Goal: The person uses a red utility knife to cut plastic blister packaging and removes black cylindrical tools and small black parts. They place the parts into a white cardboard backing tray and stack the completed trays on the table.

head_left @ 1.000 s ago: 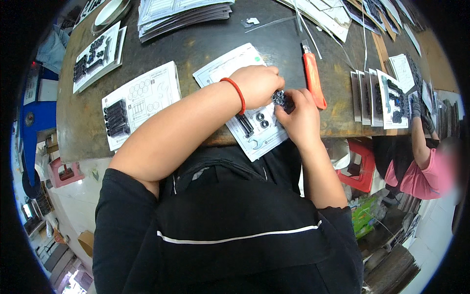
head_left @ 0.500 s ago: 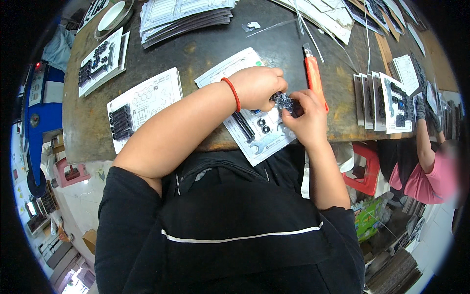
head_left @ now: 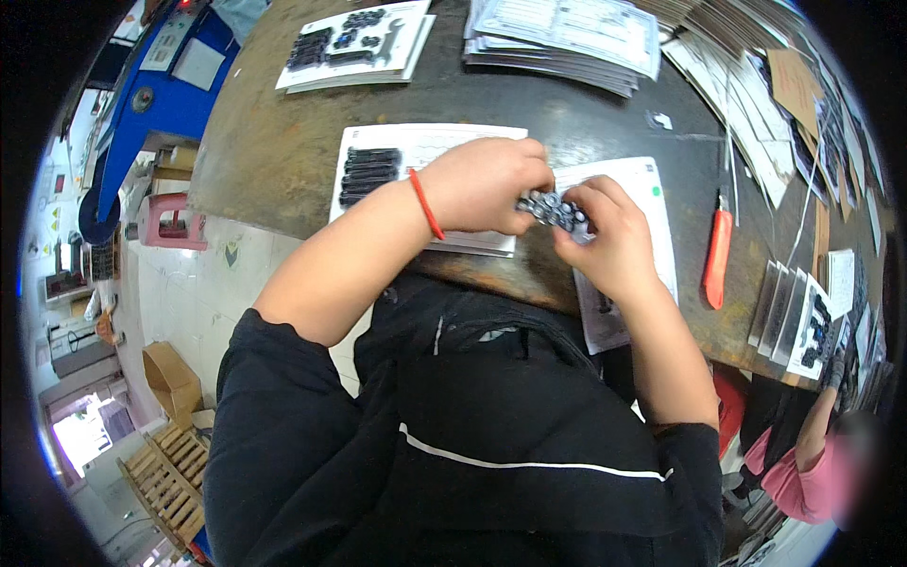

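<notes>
Black and shiny, a small cluster of plastic parts [head_left: 553,210] sits pinched between both hands above the near edge of the dark bench [head_left: 274,142]. The left hand [head_left: 487,184], a red band [head_left: 426,203] on its wrist, has its grip closed on the cluster's left end; the right hand [head_left: 609,236] has its grip clamped on the right end, fingertips curled over the top. Directly under the grip lies a white printed card [head_left: 652,217], part of it hanging past the bench edge. Just left of the grip, under the left forearm, a second white card [head_left: 416,151] carries rows of black parts [head_left: 368,173]. Right of the grip, well apart from the hands, an orange-handled cutter [head_left: 718,260] lies on the bench. Beyond the grip, toward the far side, are a stack of printed sheets [head_left: 567,38] and another card loaded with black parts [head_left: 354,42]. Far right of the grip, more loaded cards [head_left: 803,317] stand along the bench edge, beside another person's pink sleeve [head_left: 803,482].
</notes>
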A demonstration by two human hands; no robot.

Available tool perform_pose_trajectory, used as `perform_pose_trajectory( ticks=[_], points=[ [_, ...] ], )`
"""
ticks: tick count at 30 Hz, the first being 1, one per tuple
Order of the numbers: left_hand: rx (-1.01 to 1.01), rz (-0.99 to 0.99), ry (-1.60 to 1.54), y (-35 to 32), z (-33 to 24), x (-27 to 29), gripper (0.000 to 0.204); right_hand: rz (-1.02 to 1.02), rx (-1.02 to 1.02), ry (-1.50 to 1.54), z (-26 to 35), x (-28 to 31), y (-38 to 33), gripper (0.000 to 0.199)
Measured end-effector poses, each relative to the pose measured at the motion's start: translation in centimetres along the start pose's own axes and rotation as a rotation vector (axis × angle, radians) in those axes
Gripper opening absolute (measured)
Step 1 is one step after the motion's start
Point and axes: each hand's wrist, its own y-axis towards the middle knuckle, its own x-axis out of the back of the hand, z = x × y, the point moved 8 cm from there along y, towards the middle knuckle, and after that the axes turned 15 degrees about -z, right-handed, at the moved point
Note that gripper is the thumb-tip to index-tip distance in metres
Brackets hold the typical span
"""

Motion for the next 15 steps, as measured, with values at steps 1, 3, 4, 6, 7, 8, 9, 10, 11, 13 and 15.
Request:
perform_pose_trajectory(
  ticks=[1, 3, 4, 6, 7, 8, 9, 10, 11, 13, 15],
  points=[
    [0.022, -0.033, 0.014, -1.0, 1.3, 1.2, 0.027, 0.022, 0.020, 0.008, 0.9, -1.7, 1.0, 0.033],
    [0.064, -0.078, 0.035, -2.7, 3.7, 3.7, 0.025, 0.060, 0.058, 0.029, 2.3, -4.9, 3.1, 0.033],
    [0.081, -0.098, 0.057, -3.4, 4.8, 4.9, 0.025, 0.073, 0.075, 0.041, 2.9, -6.4, 4.1, 0.033],
    [0.156, -0.087, 0.106, -4.3, 7.4, 6.3, 0.027, 0.116, 0.084, 0.025, 3.6, -9.0, 5.9, 0.033],
    [0.165, -0.077, 0.138, -4.4, 8.4, 6.6, 0.027, 0.142, 0.078, -0.003, 3.6, -10.2, 6.7, 0.033],
    [0.176, -0.072, 0.166, -4.8, 9.4, 6.7, 0.027, 0.173, 0.073, -0.033, 3.6, -11.3, 7.3, 0.033],
    [0.193, -0.053, 0.216, -5.2, 10.1, 6.6, 0.027, 0.220, 0.071, -0.039, 3.3, -12.3, 7.7, 0.034],
    [0.209, -0.033, 0.266, -5.4, 10.7, 6.4, 0.028, 0.239, 0.062, -0.054, 3.1, -13.0, 7.8, 0.034],
    [0.224, -0.011, 0.310, -5.5, 11.1, 6.2, 0.028, 0.258, 0.048, -0.072, 2.7, -13.6, 7.7, 0.034],
    [0.275, -0.018, 0.318, -5.6, 11.6, 6.4, 0.029, 0.249, 0.019, -0.038, 2.1, -13.9, 7.6, 0.036],
    [0.334, -0.018, 0.327, -6.2, 11.8, 7.0, 0.031, 0.231, -0.032, 0.019, 2.4, -13.5, 7.3, 0.037]
  ],
)
